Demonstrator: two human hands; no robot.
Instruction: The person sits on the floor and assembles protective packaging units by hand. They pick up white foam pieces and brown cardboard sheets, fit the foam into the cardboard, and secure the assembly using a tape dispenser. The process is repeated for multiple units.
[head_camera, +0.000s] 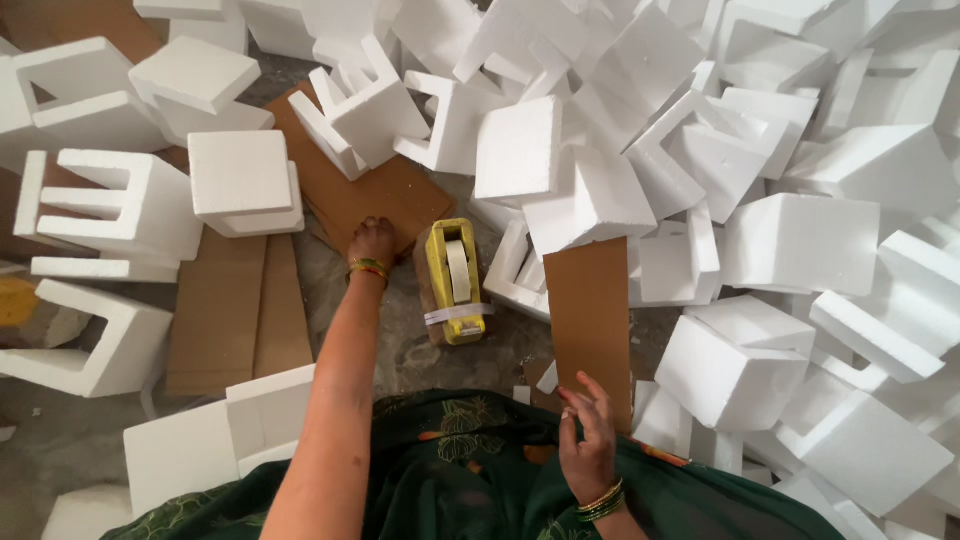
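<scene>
The right hand (588, 440) pinches the near edge of a brown cardboard strip (590, 315), standing right of a yellow tape dispenser (455, 280). The left hand (371, 240) presses, fingers curled, on flat cardboard sheets (350, 190) farther left. The strip looks light, stiff yet bendable; edges suit gripping.

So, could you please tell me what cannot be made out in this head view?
- Left hand: its fingers are hidden under the hand on the cardboard sheets; whether they grip a sheet cannot be told.
- Right hand: it holds a cardboard strip, whose lower end the fingers cover.
- Tape dispenser: its underside is out of sight.
- Foam pile: cut off by the top and right edges.
</scene>
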